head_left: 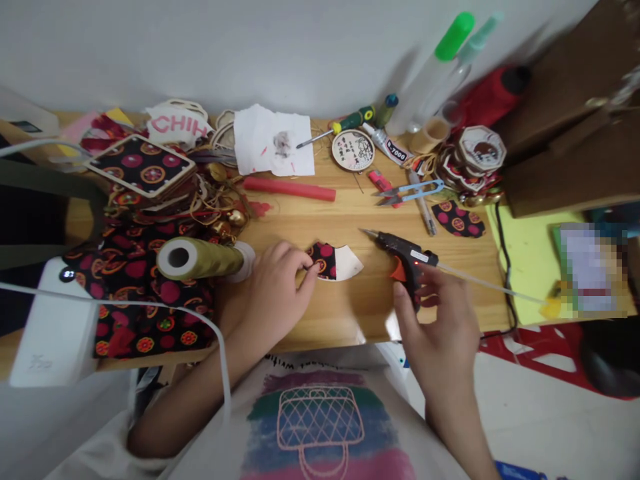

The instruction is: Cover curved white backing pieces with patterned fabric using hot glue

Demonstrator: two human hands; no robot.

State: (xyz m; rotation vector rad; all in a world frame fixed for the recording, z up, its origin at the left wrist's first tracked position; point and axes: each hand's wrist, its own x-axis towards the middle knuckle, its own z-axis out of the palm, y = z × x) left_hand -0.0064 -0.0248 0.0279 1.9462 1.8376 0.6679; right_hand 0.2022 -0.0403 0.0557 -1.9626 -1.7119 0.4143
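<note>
My left hand (285, 287) is closed in a pinch at the left end of a small fan-shaped piece (325, 261) on the table. Black floral fabric covers the left part of that piece, and its right part is bare white. My right hand (440, 313) has thumb and fingers around the handle of a black hot glue gun (407, 250) with an orange trigger. The gun's nozzle points left, toward the fan piece but apart from it. A clear glue stick (490, 287) trails from its back.
Left of my left hand are a yellow-green roll (200, 259), folded floral fabric (145, 320) and a white power bank (55, 327). Behind lie a red stick (290, 189), blue thread snips (410, 192) and a fan-shaped fabric piece (457, 219). A black cord (506, 267) runs at right.
</note>
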